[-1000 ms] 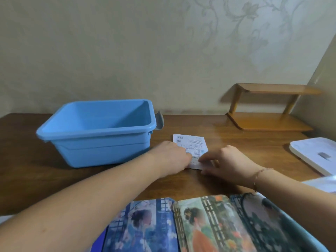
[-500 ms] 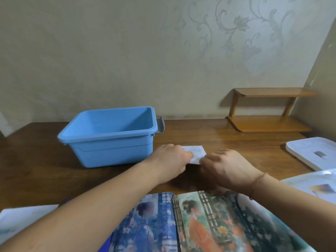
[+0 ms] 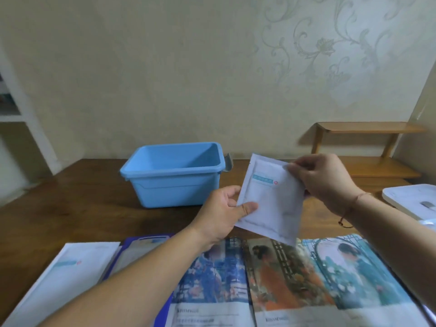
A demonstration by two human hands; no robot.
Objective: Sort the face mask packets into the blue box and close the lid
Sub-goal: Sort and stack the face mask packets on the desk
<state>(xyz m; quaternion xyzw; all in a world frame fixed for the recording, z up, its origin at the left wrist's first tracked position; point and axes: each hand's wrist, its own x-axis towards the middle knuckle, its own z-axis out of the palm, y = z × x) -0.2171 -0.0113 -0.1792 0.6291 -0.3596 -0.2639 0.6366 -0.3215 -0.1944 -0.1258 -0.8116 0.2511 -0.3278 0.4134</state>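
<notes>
White mask packet [image 3: 271,199] pinched by left hand [image 3: 224,213] and right hand [image 3: 323,180].

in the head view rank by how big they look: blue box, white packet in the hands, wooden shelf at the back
1. wooden shelf, widest span, though far off
2. blue box, a close second; its order with the shelf is unsure
3. white packet, pinched by left hand and right hand; nearness to the camera inflates it

Counter surface: dark wood.
The counter [image 3: 70,208] carries a blue box [image 3: 173,175], illustrated packets [image 3: 271,279], a white packet [image 3: 63,274], a white lid [image 3: 412,201].
</notes>
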